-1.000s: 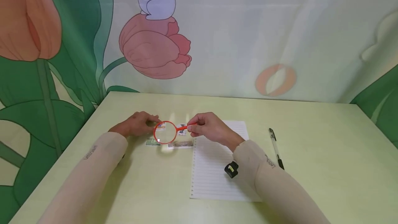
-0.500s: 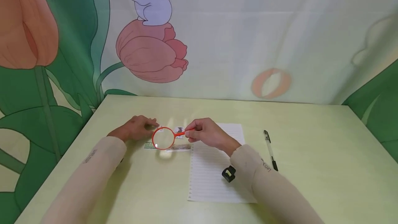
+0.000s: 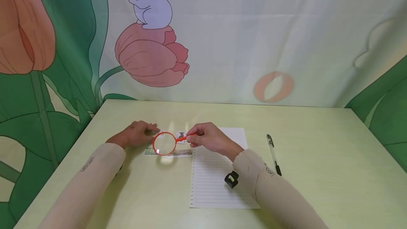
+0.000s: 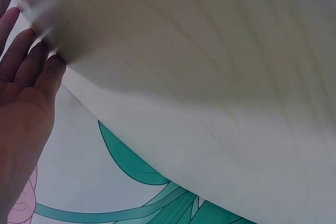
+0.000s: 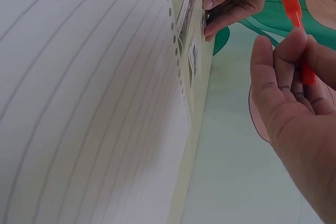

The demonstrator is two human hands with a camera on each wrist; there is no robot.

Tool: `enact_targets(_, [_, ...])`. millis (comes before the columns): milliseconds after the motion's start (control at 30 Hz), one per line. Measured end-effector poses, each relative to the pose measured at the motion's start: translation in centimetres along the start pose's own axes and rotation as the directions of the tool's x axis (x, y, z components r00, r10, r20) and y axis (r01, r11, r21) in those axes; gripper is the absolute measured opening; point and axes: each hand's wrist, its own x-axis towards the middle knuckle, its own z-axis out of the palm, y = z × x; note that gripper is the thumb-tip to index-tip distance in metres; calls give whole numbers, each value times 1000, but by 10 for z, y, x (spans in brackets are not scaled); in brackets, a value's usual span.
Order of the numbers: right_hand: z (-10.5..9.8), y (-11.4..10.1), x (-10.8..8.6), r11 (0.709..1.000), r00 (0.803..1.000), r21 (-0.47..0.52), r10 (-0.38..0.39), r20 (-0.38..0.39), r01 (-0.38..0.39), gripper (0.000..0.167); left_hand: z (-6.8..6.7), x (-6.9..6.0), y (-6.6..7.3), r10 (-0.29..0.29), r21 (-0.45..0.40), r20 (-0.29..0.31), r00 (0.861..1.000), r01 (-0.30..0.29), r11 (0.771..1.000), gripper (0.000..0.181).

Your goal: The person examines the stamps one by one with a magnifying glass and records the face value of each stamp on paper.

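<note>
My right hand (image 3: 208, 138) pinches the handle of a red-rimmed magnifying glass (image 3: 181, 139) between thumb and fingers. Its round lens is held above several small stamp-like pictures on the table. Under the lens's lower edge lie a green one (image 3: 150, 151) and a long brownish one (image 3: 182, 153). Beyond the handle is a small one with a dark figure (image 3: 181, 135). My left hand (image 3: 136, 133) rests at the left, its fingertips at a small picture (image 3: 161, 134) partly behind the rim. In the left wrist view, the left fingers (image 4: 26, 59) touch the tabletop.
A lined, hole-punched sheet of paper (image 3: 216, 186) lies beneath my right forearm. Right of it is a clear pen (image 3: 273, 153) with black ends. The pale table (image 3: 318, 151) ends at a curtain (image 3: 222, 45) printed with tulips and a white animal.
The head view has shifted slightly, so everything sits a little lower and further left. The lens has moved down off the upper left picture. Both hands keep their hold and place.
</note>
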Motion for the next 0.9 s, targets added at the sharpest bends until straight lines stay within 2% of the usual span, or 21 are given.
enact_targets(267, [-3, 1, 0, 1000, 1000, 10, -12, 0, 12, 12, 0, 1, 2, -47, -16, 1, 999, 47, 999, 47])
enact_targets(700, [-9, 3, -2, 1000, 1000, 13, -19, -7, 19, 13, -2, 1, 3, -12, -2, -2, 1000, 12, 1000, 46])
enact_targets(900, [-18, 2, -10, 1000, 1000, 11, -12, -29, 13, 13, -1, 0, 3, -36, 8, -3, 999, 36, 999, 48])
